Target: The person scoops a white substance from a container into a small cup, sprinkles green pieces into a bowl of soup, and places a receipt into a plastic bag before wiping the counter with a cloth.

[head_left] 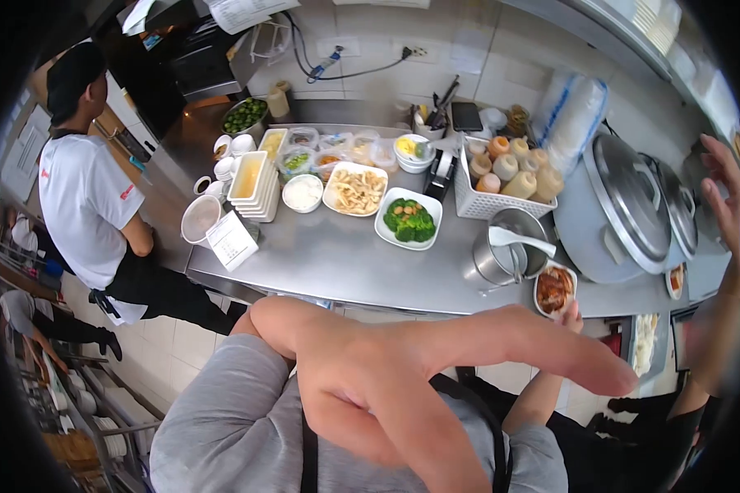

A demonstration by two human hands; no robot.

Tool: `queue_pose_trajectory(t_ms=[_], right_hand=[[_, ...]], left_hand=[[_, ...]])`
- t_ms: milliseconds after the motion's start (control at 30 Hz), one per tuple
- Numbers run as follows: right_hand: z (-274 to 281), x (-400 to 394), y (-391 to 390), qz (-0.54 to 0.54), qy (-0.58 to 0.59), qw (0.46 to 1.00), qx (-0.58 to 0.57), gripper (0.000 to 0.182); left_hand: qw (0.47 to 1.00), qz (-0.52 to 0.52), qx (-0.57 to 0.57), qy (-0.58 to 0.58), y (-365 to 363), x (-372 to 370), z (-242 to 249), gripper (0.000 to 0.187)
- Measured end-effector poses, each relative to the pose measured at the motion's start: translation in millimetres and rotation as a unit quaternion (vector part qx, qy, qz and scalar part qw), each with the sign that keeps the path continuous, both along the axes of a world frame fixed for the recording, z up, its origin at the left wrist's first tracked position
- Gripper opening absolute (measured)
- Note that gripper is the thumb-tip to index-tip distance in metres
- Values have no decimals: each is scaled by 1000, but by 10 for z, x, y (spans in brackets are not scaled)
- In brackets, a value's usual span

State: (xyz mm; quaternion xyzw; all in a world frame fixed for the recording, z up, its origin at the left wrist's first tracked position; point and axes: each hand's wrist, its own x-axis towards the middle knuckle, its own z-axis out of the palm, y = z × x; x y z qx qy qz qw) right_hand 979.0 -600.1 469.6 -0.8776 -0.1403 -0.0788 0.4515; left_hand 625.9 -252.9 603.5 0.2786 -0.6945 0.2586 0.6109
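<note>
My left hand (362, 361) is raised close to the camera and looks very large. One finger stretches out to the right, and nothing shows in the hand. Further off, my right hand (571, 317) grips the edge of a small white dish (540, 309) at the counter's front edge. Glazed reddish-brown meat (554, 287) lies in that dish. Just left of it stands a steel pot (487, 261) with a white ladle (522, 240) across its rim. A white dish of broccoli (409, 220) sits further left, beside a dish of pale sliced food (355, 191).
A steel counter (321, 263) holds a basket of squeeze bottles (501, 205), lidded pots (629, 197), a rice bowl (302, 193), stacked tubs (251, 185) and an order slip (232, 241). Another person's hand (722, 185) is raised at right; a co-worker (86, 189) stands at left.
</note>
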Motion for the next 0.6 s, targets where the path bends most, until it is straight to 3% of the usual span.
queue_pose_trajectory(t_ms=[33, 67, 100, 200, 300, 367, 400, 467, 600], right_hand=[[1125, 27, 266, 81, -75, 992, -59, 34], [1893, -44, 537, 149, -140, 973, -109, 36], [2398, -178, 800, 204, -197, 947, -153, 38], [3091, -698, 1514, 303, -293, 878, -226, 42], [3105, -1018, 2105, 314, -312, 862, -248, 42], [3043, -1145, 2481, 313, -309, 865, -241, 41], [2960, -1286, 2675, 310, -302, 871, -233, 41], [2758, -1418, 2930, 292, -272, 897, -190, 41], [1683, -1643, 3211, 244, -144, 955, -90, 40]], left_hand=[[948, 96, 31, 303, 52, -407, 131, 18], [796, 180, 55, 575, 107, -641, 206, 26], [798, 184, 55, 571, 171, -666, 196, 26], [878, 174, 82, 438, 418, -681, 39, 32], [923, 154, 98, 338, 724, -740, 55, 37], [894, 111, 258, 348, 1069, -808, 205, 33], [894, 110, 259, 348, 1099, -860, 160, 33], [963, 83, -20, 255, 1105, -950, 24, 27], [976, 124, 81, 159, 1608, -1220, 128, 22]])
